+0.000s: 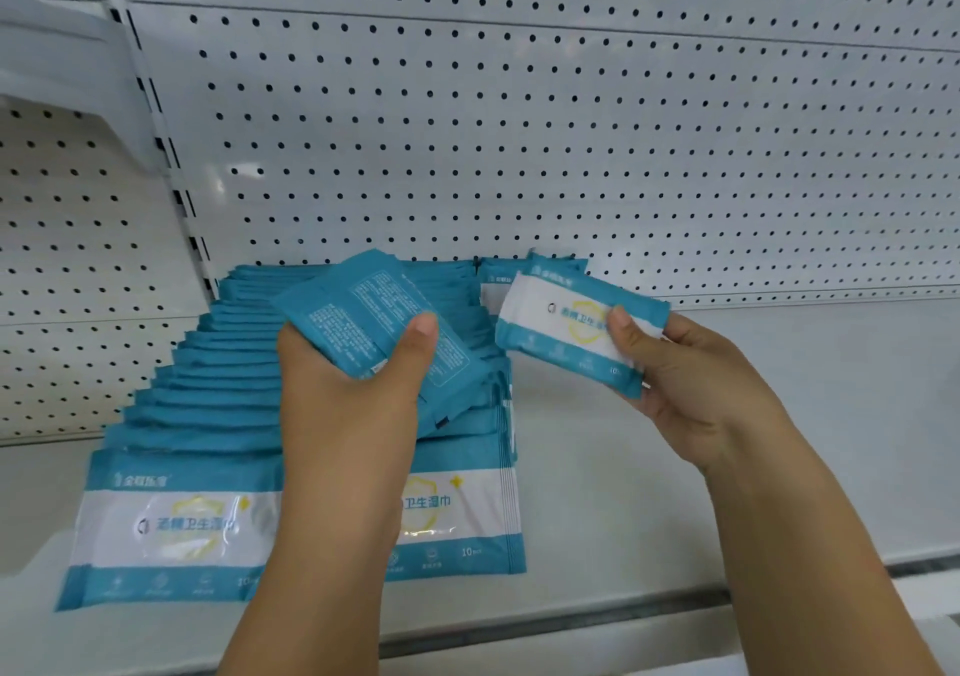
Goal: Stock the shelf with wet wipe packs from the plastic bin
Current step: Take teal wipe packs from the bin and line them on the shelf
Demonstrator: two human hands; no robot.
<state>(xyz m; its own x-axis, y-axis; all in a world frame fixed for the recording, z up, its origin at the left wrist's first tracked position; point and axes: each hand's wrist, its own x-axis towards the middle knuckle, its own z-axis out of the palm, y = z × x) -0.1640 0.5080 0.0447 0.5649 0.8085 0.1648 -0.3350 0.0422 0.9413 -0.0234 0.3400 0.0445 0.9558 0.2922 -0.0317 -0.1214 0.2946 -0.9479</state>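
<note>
Head view, one frame. Left hand [358,389], centre of frame, grips a sheaf of packs [374,319] with the printed teal backs up: thumb pressed across the top, fingers curled beneath. Count in the sheaf is unclear, two or three. Right hand [691,384], centre right, pinches a single pack [561,335] by its right end, thumb on the white front face and fingers behind. That pack sticks out to the left of the grip, its long axis near horizontal and dipping slightly toward lower right. On the shelf [753,441], a long row [208,400] of upright packs runs from lower left back to the pegboard back panel [571,130]. A short second row [501,278] stands at the rear, just right of the long row's far end. Plastic bin not in frame. Judgement: the single pack hangs just in front of the short row with its face forward, and the right hand is the nearer one. The placement probably needs only a short push toward the panel, with no turn.
</note>
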